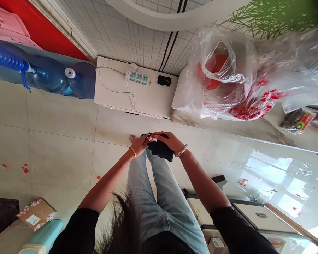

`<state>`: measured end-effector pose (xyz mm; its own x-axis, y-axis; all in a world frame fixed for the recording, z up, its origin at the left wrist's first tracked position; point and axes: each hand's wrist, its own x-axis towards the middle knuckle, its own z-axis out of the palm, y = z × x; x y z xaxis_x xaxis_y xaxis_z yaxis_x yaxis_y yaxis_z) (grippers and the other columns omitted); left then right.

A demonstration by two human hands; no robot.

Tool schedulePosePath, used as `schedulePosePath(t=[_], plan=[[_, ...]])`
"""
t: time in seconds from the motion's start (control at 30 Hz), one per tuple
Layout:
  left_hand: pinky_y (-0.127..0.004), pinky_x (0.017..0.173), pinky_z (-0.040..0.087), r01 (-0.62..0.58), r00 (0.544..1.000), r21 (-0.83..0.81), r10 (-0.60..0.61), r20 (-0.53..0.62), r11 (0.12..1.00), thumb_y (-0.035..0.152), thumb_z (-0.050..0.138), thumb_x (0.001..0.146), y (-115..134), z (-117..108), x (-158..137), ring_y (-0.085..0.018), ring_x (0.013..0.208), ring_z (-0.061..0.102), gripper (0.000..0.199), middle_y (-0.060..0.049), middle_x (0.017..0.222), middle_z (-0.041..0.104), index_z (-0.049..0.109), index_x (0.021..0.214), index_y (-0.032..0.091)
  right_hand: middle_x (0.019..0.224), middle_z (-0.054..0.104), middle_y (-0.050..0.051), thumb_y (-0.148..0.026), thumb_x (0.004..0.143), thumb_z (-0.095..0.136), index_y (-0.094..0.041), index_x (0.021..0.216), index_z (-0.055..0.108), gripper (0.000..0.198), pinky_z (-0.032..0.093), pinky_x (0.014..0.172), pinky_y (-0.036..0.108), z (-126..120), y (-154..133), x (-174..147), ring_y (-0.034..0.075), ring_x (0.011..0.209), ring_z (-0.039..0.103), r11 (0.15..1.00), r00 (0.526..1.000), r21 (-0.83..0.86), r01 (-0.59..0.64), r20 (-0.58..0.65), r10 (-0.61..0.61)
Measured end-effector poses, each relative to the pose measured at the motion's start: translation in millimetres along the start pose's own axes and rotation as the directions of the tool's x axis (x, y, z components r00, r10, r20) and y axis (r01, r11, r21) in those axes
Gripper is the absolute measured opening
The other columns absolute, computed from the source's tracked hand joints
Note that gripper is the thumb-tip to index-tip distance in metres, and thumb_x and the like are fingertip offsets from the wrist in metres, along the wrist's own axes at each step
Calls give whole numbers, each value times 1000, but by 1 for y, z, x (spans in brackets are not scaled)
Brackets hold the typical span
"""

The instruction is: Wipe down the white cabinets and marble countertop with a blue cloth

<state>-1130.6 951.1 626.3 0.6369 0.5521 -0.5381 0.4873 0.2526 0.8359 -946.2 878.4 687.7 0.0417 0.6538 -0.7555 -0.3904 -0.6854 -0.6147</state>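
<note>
Two hands are working together over the lower legs, clear of any surface. Right hand (170,140) is grasping a dark cloth (161,149), fabric hanging below the palm; left hand (140,144) is pinching what looks like a thin black strap (145,134) at the cloth's left side. Something pinkish (152,139) is showing between the fingertips.

Progress: handling is under way, judging by both hands being engaged. Cloth is being held in the air, not resting on the white cabinet (148,102) ahead, so setting it down isn't done. How much handling is left, can't tell.

On the cabinet top, a power strip (138,78) is lying toward the back edge, a black device (164,80) near the back right corner. Plastic bags (222,70) are sitting right of that corner, on the neighbouring counter (190,118).

Hard to read: fingers are covering part of the cloth, its folds are hiding its shape, the pinkish bit is too small to identify. Jeans (165,183) are partly hiding the feet; one shoe (133,138) is peeking out.
</note>
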Motion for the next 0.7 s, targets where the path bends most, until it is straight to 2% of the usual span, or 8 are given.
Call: schedulePosePath(t=[0.1,0.2,0.27,0.33,0.4,0.47,0.57,0.7], plan=[[-29,73,45,15,1000,8,-15,-12,1000,32,58,96,0,1,-3,-18,60,58,19,-3,77,71,75,98,23,91,77,3,-50,71,85,-18,91,78,39,57,78,29,2,-1,1,17,84,69,977,996,198,-74,-24,80],[-30,78,49,-57,998,68,55,24,996,31,59,95,-1,-3,-11,-19,67,64,21,-7,95,75,73,109,23,78,74,2,-44,71,88,-16,82,75,33,58,68,27,-10,-8,3,15,71,68,914,978,374,-159,-67,198],[-33,86,51,-134,990,143,125,68,981,33,59,96,-4,-4,-17,-23,81,69,23,-9,106,75,71,113,23,76,73,3,-40,74,88,-15,80,74,29,60,64,28,-21,-15,3,16,69,68,883,963,424,-202,-77,257],[-35,90,51,-162,984,211,142,107,964,33,59,96,-8,-3,-22,-26,95,69,21,-11,113,74,70,111,24,78,74,4,-37,77,86,-15,80,73,25,60,63,29,-30,-23,2,17,69,69,870,954,441,-221,-85,286],[-34,88,50,-136,986,232,110,122,963,33,62,95,-11,-1,-25,-26,94,68,15,-11,107,73,70,104,23,80,75,4,-35,81,83,-16,78,71,22,61,64,29,-36,-30,0,17,70,70,860,951,461,-219,-97,295],[-31,82,48,-91,992,215,70,103,972,33,68,93,-12,3,-25,-24,82,65,11,-8,91,70,67,90,23,78,74,3,-35,83,81,-16,77,69,23,61,65,29,-39,-35,-2,16,69,69,863,951,461,-206,-115,288],[-28,74,44,-37,999,165,36,11,986,29,72,90,-8,6,-20,-20,68,57,18,-3,72,59,61,77,22,73,70,3,-43,79,84,-16,79,70,31,59,61,30,-32,-37,-7,16,66,67,909,969,371,-190,-81,235],[-26,69,41,40,991,-8,-41,-124,999,29,62,98,4,4,-10,-17,61,54,13,0,60,58,71,96,21,67,63,-2,-51,68,89,-17,79,68,42,49,53,24,-7,-29,-18,11,59,57,957,992,267,-111,-22,121]])
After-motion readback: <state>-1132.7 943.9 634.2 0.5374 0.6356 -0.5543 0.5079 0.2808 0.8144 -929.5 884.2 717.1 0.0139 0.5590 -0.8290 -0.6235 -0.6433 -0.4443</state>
